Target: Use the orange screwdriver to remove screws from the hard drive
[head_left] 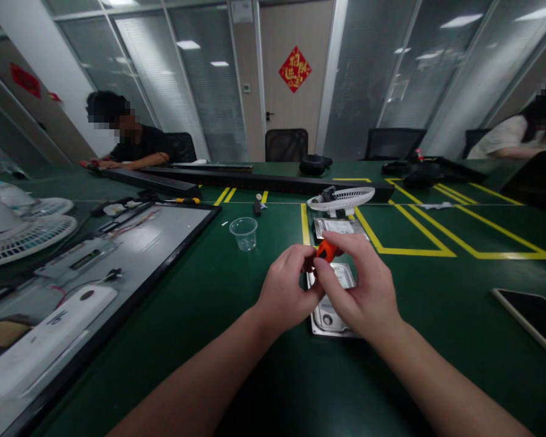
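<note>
My right hand [366, 285] pinches an orange-and-black screwdriver [326, 250] by its handle, thumb on the near side. Against its lower left end, the fingertips of my left hand [289, 285] are closed and meet my right thumb. My fingers hide the screwdriver's shaft and tip. Below both hands, a silver hard drive [328, 325] lies on the green table, partly covered by them. Just beyond it is a second hard drive [339, 227], its label side up. A clear plastic cup [244, 233] stands to the left of my hands.
A white fan grille [346, 198] lies beyond the drives. On the left are a large opened panel [164, 227], a white plastic casing [54, 340] and fan parts [31, 237]. A phone [534, 315] rests at right. Long black bars [273, 181] cross the back. Two people sit opposite.
</note>
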Motion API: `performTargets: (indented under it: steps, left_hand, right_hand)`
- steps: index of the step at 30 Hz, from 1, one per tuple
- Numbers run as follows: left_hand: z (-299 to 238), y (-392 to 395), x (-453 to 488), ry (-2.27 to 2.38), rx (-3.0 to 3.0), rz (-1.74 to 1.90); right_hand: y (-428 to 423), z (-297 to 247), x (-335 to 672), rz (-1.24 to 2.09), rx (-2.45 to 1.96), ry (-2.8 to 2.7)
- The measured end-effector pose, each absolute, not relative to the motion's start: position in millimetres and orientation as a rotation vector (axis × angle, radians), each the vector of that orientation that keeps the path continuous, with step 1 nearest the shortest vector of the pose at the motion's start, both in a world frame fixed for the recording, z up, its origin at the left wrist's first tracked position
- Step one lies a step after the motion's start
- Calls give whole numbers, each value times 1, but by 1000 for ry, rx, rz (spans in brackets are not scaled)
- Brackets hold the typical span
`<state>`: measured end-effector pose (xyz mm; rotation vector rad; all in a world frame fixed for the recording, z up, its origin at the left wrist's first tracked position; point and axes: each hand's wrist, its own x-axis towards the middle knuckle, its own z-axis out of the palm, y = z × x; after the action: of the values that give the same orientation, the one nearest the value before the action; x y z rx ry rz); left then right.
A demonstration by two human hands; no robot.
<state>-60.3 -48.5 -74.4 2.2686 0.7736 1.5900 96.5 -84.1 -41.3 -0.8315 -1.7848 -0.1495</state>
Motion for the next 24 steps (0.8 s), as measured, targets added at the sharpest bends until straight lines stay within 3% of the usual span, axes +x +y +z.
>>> performTargets:
  steps: [24]
  left_hand:
    - [-71,-48,-59,742,2316,1546]
  right_hand:
    - [-87,-42,97,-87,-812,-1827]
